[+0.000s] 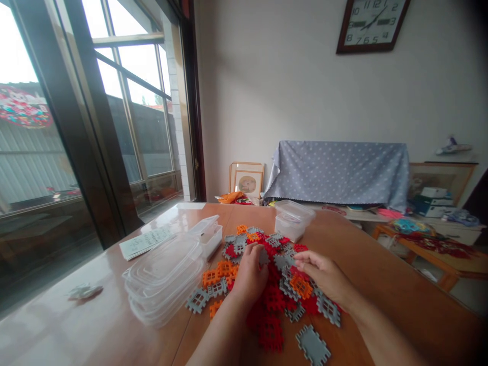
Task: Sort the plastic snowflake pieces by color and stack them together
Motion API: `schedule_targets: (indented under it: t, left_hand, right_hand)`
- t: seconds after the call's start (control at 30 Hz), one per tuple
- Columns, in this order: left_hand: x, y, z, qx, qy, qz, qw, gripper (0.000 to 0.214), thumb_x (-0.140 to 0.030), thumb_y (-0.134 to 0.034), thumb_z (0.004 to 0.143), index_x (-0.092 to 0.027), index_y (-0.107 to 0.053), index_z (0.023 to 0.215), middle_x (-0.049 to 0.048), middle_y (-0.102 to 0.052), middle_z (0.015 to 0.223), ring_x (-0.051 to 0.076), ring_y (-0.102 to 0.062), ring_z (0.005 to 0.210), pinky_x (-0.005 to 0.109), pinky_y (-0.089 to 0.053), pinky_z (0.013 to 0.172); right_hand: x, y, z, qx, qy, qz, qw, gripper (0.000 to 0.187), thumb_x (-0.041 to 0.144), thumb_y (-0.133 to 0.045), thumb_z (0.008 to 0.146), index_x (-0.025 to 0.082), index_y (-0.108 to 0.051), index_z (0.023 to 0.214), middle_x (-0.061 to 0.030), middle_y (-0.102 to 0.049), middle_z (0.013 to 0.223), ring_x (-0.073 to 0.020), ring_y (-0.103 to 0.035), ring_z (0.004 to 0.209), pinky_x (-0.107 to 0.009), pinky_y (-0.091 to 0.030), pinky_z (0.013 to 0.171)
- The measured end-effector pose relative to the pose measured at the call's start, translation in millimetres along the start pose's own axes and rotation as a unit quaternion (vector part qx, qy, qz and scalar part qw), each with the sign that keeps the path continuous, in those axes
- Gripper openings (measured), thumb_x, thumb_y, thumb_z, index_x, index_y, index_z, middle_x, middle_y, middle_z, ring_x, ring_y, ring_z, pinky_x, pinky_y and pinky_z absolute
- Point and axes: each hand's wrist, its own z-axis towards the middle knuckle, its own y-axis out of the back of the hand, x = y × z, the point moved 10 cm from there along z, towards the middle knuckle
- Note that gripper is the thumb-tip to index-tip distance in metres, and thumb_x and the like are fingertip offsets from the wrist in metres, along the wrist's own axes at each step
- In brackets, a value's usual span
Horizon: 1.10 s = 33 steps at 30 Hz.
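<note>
A big pile of toy tiles (273, 299) lies in the middle of the brown table (381, 284). The tiles are red, grey and orange, and they have bumpy edges and little window holes. Both hands rest on top of the pile. The left hand (249, 275) is curled up, with its fingers bent down, and its fingertips touch a grey tile (263, 257). I cannot tell if it grips that tile or only touches it. The right hand (325, 275) lies flat and low, with its finger and thumb drawn close together at the tip. I cannot tell if something is pinched there. The two hands are near each other but do not touch. One loose grey tile (313, 346) lies alone at the near edge of the pile. Just left of the pile sits a stack of clear boxes (163, 277). Behind the stack is an open box (211, 235) with its lid tipped up. At the far side of the pile stands a small box (293, 219) with its lid on. A paper (147, 242) with print on it lies beside the stack, and a small crumpled thing (84, 291) lies farther left. Past the table, a dotted cloth (339, 173) covers something big by the wall. Picture frames (247, 179) lean next to it. A clock (371, 23) hangs high on the wall, and a tall window (145, 101) is on the left.
</note>
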Motion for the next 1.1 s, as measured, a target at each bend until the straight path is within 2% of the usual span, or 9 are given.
schedule_targets:
  t: [0.2, 0.33, 0.5, 0.57, 0.63, 0.73, 0.83, 0.93, 1.1]
  left_hand:
    - [-28.5, -14.7, -8.9, 0.07, -0.07, -0.062, 0.993, 0.071, -0.017, -0.06, 0.083, -0.025, -0.038, 0.151, 0.0089, -0.036, 0.159, 0.024, -0.037, 0.146, 0.037, -0.036, 0.12]
    - [-18.5, -7.0, -4.2, 0.032, -0.042, -0.072, 0.996, 0.06, -0.023, -0.052, 0.091, -0.025, -0.038, 0.15, 0.0089, -0.041, 0.156, 0.022, -0.049, 0.137, 0.036, -0.044, 0.112]
    - [19.6, 10.0, 0.5, -0.026, 0.091, 0.09, 0.991, 0.046, -0.039, -0.051, 0.094, -0.021, -0.052, 0.136, 0.012, -0.06, 0.135, 0.028, -0.055, 0.127, 0.041, -0.042, 0.108]
    - [27.7, 7.9, -3.2, 0.0, 0.13, 0.169, 0.977, 0.05, -0.053, -0.054, 0.091, -0.021, -0.057, 0.13, 0.0132, -0.064, 0.13, 0.034, -0.055, 0.124, 0.048, -0.04, 0.107]
    - [24.2, -1.4, -6.6, 0.044, 0.116, 0.207, 0.97, 0.054, -0.061, -0.058, 0.086, -0.025, -0.061, 0.125, 0.0117, -0.067, 0.126, 0.036, -0.055, 0.123, 0.05, -0.037, 0.107]
    - [9.3, -18.0, -10.0, 0.1, 0.052, 0.202, 0.973, 0.05, -0.057, -0.063, 0.084, -0.029, -0.061, 0.125, 0.0079, -0.07, 0.123, 0.033, -0.058, 0.121, 0.045, -0.036, 0.108]
    - [3.3, -26.1, -10.4, 0.128, 0.024, 0.164, 0.978, 0.045, -0.045, -0.063, 0.086, -0.029, -0.06, 0.128, 0.0066, -0.07, 0.125, 0.03, -0.061, 0.118, 0.04, -0.041, 0.103]
    - [2.7, -27.1, -8.0, 0.124, 0.008, 0.107, 0.987, 0.049, -0.033, -0.062, 0.085, -0.026, -0.057, 0.134, 0.0076, -0.067, 0.132, 0.028, -0.061, 0.12, 0.036, -0.045, 0.102]
    - [7.6, -28.0, -4.9, 0.086, 0.007, -0.042, 0.995, 0.049, -0.02, -0.061, 0.084, -0.024, -0.059, 0.134, 0.0074, -0.066, 0.132, 0.025, -0.062, 0.121, 0.037, -0.046, 0.106]
  right_hand:
    - [-13.5, 27.5, -0.2, -0.039, 0.005, -0.065, 0.997, 0.038, 0.046, -0.075, 0.078, 0.023, -0.075, 0.108, -0.0052, -0.077, 0.102, -0.0265, -0.069, 0.098, -0.038, -0.051, 0.095]
    - [-11.2, 29.6, -6.7, 0.004, 0.025, -0.138, 0.99, 0.058, 0.048, -0.085, 0.069, 0.026, -0.073, 0.121, -0.0085, -0.068, 0.133, -0.033, -0.057, 0.127, -0.048, -0.036, 0.116]
    - [-12.0, 2.5, -24.7, 0.102, 0.027, -0.225, 0.969, 0.098, 0.052, -0.09, 0.06, 0.035, -0.05, 0.149, -0.0042, -0.03, 0.166, -0.0371, -0.022, 0.153, -0.052, -0.015, 0.125]
    - [-13.9, -13.1, -30.1, 0.128, 0.031, -0.263, 0.956, 0.108, 0.054, -0.091, 0.057, 0.039, -0.042, 0.153, -0.0022, -0.023, 0.168, -0.0384, -0.015, 0.155, -0.053, -0.009, 0.126]
    - [-15.7, -25.3, -31.9, 0.135, 0.038, -0.293, 0.946, 0.112, 0.054, -0.091, 0.056, 0.04, -0.04, 0.154, -0.0028, -0.023, 0.168, -0.0394, -0.013, 0.155, -0.054, -0.005, 0.125]
    - [-17.6, -36.4, -29.7, 0.136, 0.051, -0.337, 0.93, 0.104, 0.055, -0.086, 0.063, 0.038, -0.039, 0.154, -0.0057, -0.026, 0.167, -0.04, -0.016, 0.154, -0.058, -0.009, 0.124]
    - [-13.0, -40.2, -26.0, 0.13, 0.079, -0.363, 0.919, 0.084, 0.044, -0.075, 0.076, 0.033, -0.044, 0.153, -0.0073, -0.034, 0.164, -0.0364, -0.029, 0.151, -0.056, -0.022, 0.122]
    - [-1.6, -37.4, -22.6, 0.098, 0.116, -0.353, 0.923, 0.071, 0.029, -0.065, 0.078, 0.025, -0.051, 0.148, -0.0101, -0.048, 0.156, -0.0305, -0.044, 0.142, -0.047, -0.033, 0.119]
    - [8.0, -30.0, -16.3, 0.04, 0.152, -0.299, 0.941, 0.059, 0.027, -0.059, 0.082, 0.021, -0.057, 0.14, -0.0106, -0.066, 0.136, -0.0271, -0.062, 0.124, -0.042, -0.046, 0.109]
